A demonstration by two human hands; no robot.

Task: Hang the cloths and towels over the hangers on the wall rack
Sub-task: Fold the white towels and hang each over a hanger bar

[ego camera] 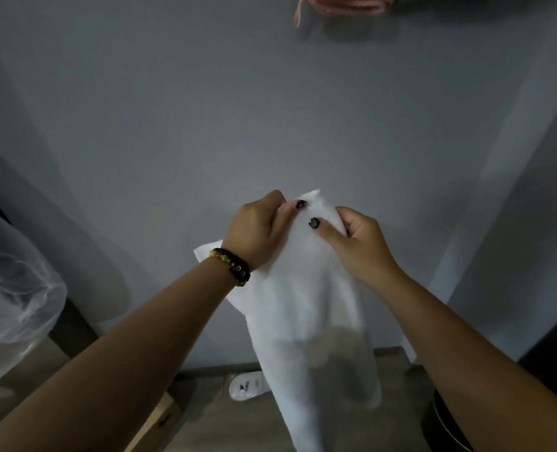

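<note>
A white towel [306, 308] hangs down in front of me, held up by its top edge before the grey wall. My left hand [257, 230], with a beaded bracelet on the wrist, pinches the towel's top at the left. Close beside it, my right hand [358, 243] grips the top at the right, thumb pressed on the cloth. At the very top of the view, a pink cloth [339, 6] hangs on the wall; the rack and hangers that carry it are cut off by the frame's edge.
A clear plastic bag [9, 288] bulges at the left edge. On the wooden floor lie a white slipper [247, 386] behind the towel and a cardboard box [159, 419] at lower left. A dark round bin [446, 422] stands at lower right.
</note>
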